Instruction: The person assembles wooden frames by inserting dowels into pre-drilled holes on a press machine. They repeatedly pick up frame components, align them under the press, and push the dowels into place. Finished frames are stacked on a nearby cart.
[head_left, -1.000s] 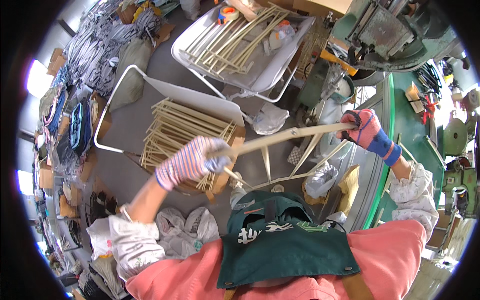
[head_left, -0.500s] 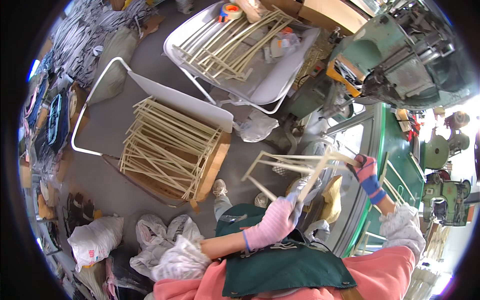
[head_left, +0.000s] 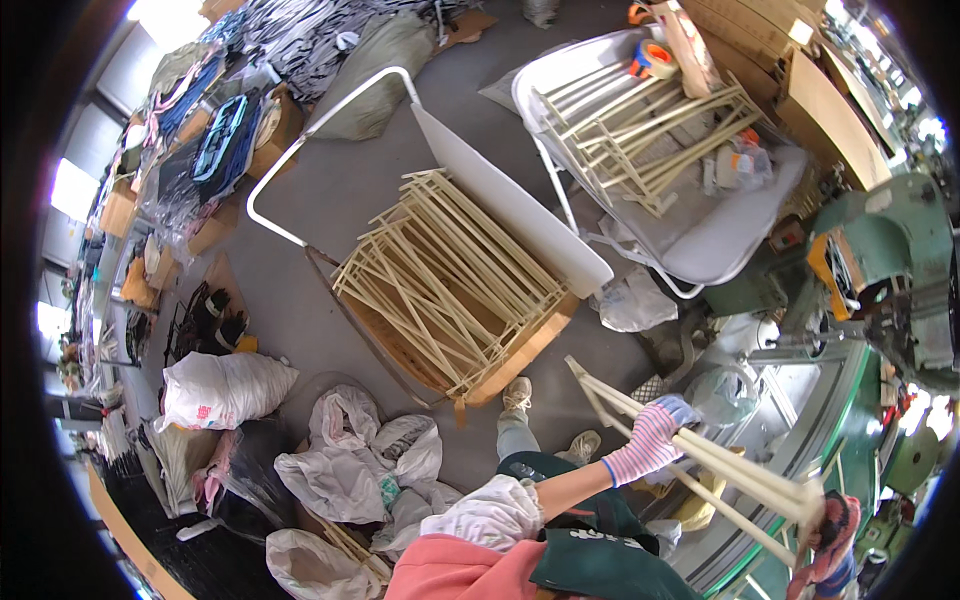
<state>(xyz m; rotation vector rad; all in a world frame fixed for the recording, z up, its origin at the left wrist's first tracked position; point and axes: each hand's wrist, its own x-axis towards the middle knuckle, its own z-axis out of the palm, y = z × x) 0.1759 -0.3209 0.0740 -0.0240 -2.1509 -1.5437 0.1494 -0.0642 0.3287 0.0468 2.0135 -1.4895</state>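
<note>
My left hand (head_left: 648,442), in a pink-and-white striped glove with bluish fingertips, is closed around a long bar of a pale cream frame (head_left: 735,462) made of thin bars. At the frame's other end, by the lower right rim, my right hand (head_left: 828,548) in a red-and-blue glove grips its corner; that hand is smeared by motion. The frame slants down to the right, held in the air beside a green-edged table (head_left: 845,420). Similar frames (head_left: 450,270) lie piled in a cardboard box (head_left: 530,350) ahead of me.
A white folding seat (head_left: 510,200) stands against the box. Behind it another white seat (head_left: 735,245) carries more frames and a tape roll (head_left: 655,60). Green machines (head_left: 885,235) stand at right. White sacks (head_left: 230,388) and plastic bags (head_left: 335,470) sit on the floor at left.
The view has swung to the right, so the box and seats sit further right and lower. The held frame has tilted, its right end lower, and my right hand has dropped toward the lower right.
</note>
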